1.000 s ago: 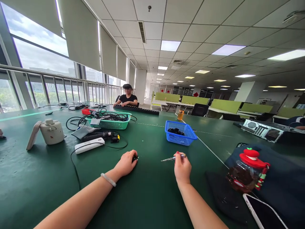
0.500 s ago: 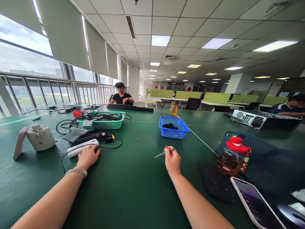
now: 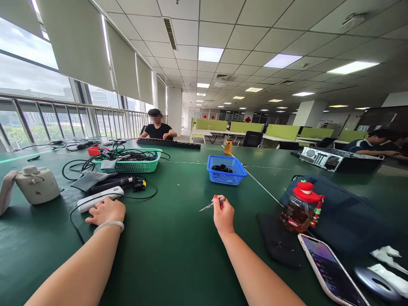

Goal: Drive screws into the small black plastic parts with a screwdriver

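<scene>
My left hand [image 3: 106, 211] rests at the near side of a white power strip [image 3: 101, 198], its fingers spread toward the left and touching or just beside the strip. I cannot make out anything held in it. A black cable [image 3: 75, 227] runs by these fingers. My right hand [image 3: 223, 214] is closed on a small screwdriver [image 3: 207, 207], whose thin metal tip points left above the green table. Farther back, beyond the right hand, stands a blue basket [image 3: 227, 177] with small black parts [image 3: 222, 168] in it.
Behind the power strip lie black devices [image 3: 117, 185] and a green basket [image 3: 130, 166] of cables. A beige flask [image 3: 37, 185] stands left. To the right are a red-lidded jar [image 3: 299, 208], a phone [image 3: 330, 267] and a computer case [image 3: 338, 159]. A person [image 3: 156, 129] sits across the table [image 3: 172, 255].
My left hand has moved left along the power strip and its fingers have spread. The view has shifted slightly right. My right hand keeps its hold on the screwdriver.
</scene>
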The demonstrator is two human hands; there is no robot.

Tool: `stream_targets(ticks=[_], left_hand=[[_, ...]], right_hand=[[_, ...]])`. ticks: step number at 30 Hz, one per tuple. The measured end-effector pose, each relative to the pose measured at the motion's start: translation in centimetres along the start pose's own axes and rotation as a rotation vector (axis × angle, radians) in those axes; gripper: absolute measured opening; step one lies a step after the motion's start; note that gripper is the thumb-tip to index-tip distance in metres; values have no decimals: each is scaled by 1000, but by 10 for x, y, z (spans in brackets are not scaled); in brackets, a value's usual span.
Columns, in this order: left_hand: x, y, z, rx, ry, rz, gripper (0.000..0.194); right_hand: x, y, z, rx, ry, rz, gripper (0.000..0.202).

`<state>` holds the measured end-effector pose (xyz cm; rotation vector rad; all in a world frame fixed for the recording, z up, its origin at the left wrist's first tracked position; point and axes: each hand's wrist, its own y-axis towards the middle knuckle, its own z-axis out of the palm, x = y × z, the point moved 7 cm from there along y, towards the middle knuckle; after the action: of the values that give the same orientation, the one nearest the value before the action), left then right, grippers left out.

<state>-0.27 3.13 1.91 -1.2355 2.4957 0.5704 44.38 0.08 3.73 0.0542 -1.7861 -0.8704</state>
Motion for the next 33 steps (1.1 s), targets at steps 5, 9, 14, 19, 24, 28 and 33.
stream_targets(ticks=[5,9,14,19,24,28,33], left_hand=[[1,4,1,15,9,60,53],[-5,6,4,19,11,148,42],[-15,11,9,100,36,335,40],[-21,9,-1,41,-22,427,45],[-32,-5,-25,-107,-160,520,44],[-33,-6,-27,-66,-144,582,39],[-24,1,-18,60,-132,671,44]], right_hand=[[3,0,2,11,-10,-29,37],[7,-1,2,26,-7,-44,35],[11,-1,1,34,-6,-47,35],[13,-2,1,38,1,-59,35],[8,-1,3,35,15,-64,33],[6,-1,3,27,-4,-70,33],[8,-1,3,33,-7,-65,35]])
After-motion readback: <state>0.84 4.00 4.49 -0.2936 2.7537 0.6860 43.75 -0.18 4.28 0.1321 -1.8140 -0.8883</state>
